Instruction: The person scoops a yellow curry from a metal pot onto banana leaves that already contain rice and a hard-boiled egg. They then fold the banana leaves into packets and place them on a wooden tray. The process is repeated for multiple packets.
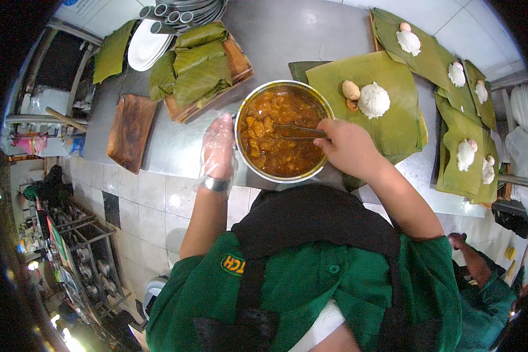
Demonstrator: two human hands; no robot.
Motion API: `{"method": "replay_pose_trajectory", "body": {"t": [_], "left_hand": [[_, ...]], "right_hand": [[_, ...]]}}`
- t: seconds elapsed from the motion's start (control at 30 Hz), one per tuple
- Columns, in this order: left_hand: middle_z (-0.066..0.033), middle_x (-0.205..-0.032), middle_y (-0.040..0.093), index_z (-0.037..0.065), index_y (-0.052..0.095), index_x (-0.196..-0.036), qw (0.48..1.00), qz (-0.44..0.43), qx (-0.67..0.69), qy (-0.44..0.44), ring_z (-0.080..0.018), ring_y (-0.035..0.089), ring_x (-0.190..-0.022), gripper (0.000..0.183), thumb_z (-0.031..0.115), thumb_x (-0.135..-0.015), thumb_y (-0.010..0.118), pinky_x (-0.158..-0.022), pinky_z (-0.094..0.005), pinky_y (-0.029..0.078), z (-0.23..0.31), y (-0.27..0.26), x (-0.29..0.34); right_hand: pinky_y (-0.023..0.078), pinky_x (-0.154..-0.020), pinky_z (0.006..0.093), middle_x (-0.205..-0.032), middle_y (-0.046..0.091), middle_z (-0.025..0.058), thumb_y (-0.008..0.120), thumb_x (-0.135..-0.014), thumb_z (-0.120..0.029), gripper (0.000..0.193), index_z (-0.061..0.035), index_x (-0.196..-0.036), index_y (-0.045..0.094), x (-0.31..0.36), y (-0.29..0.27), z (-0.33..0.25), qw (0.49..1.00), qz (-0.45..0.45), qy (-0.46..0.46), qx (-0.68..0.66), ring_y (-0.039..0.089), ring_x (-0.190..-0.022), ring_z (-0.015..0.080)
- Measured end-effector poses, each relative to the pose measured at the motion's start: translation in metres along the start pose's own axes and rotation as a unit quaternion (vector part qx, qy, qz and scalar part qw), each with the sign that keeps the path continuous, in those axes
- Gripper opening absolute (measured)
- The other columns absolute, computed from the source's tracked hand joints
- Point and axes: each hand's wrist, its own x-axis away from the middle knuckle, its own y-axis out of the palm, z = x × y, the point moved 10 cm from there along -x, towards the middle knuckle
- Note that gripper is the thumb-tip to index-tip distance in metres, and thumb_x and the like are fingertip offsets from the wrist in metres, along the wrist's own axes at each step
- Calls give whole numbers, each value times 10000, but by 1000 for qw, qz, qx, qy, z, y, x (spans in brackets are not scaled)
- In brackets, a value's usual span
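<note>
A round pot (246, 166) of chunky brown-orange stew (281, 158) stands close in front of me at the table's near edge. My left hand (218, 146), in a clear plastic glove, is closed at the pot's left side, by its handle; the fingertips are partly hidden by the glove's glare. With my bare right hand (343, 146) I grip metal tongs (296, 128), whose tips are in the stew among the chunks. Just right of the pot, a banana leaf (396, 135) carries a mound of white rice (374, 100), a brown egg (351, 90) and a small brown piece (351, 105).
Folded leaf parcels (202, 67) sit on a wooden board (240, 61) at the back left, near white plates (148, 47) and stacked metal pans (188, 12). A bare wooden board (131, 134) lies left. More leaves with rice (408, 43) line the right. Another person (487, 293) is at lower right.
</note>
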Motion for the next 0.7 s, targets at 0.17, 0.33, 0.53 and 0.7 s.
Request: {"method": "replay_pose_trajectory", "body": {"t": [0.17, 0.33, 0.53, 0.7], "left_hand": [[-37, -935, 617, -13, 622, -1090, 999, -10, -38, -6, -122, 501, -831, 411, 383, -1002, 553, -769, -281, 427, 10, 5, 6], [-56, -997, 626, -20, 609, -1134, 999, 6, -35, 12, -126, 517, -877, 446, 400, -994, 562, -806, -273, 433, 19, 5, 8], [-71, -1015, 637, -26, 609, -1125, 998, 21, -59, 2, -143, 540, -921, 468, 417, -976, 590, -849, -291, 441, 15, 1, 5], [-91, -1030, 651, -28, 622, -1104, 998, 40, -53, 7, -174, 565, -969, 480, 432, -972, 590, -895, -322, 446, 14, -1, 5]], "right_hand": [[511, -712, 493, -897, 654, 193, 646, -882, -223, 224, -50, -1015, 597, 3, 15, -7, 999, 24, -2, -28, 644, -845, 395], [508, -714, 481, -942, 653, 169, 656, -880, -215, 233, -74, -1058, 601, 4, 13, -10, 999, 37, -21, -23, 641, -850, 388], [499, -702, 482, -905, 651, 179, 664, -863, -199, 225, -58, -1034, 622, 14, -28, -10, 998, 40, -44, 3, 637, -834, 391], [508, -688, 519, -786, 659, 204, 618, -888, -271, 243, -34, -940, 621, 8, -45, -4, 999, 28, 12, 42, 650, -780, 412]]}}
